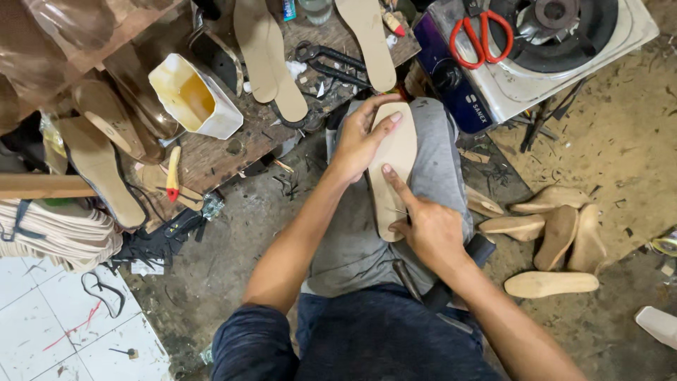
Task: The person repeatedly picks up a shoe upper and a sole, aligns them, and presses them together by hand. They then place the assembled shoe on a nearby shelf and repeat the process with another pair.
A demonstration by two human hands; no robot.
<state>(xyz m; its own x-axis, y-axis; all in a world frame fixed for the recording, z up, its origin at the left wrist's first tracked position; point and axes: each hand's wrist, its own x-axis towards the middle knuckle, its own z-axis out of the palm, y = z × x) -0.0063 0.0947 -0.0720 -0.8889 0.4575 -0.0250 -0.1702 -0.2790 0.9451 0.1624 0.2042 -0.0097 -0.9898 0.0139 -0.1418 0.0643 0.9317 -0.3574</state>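
Observation:
A beige shoe insole lies lengthwise on a grey cloth draped over my knee. My left hand presses flat on the insole's upper left side, fingers spread over its toe end. My right hand rests at the insole's lower right edge, index finger stretched onto its surface. A thin metal tip shows between the thumb and fingers of the right hand; what it is I cannot tell.
A wooden bench at the upper left carries more insoles, a white glue tub, black pliers. Red-handled scissors lie on a gas stove. Several wooden shoe lasts lie on the floor to the right.

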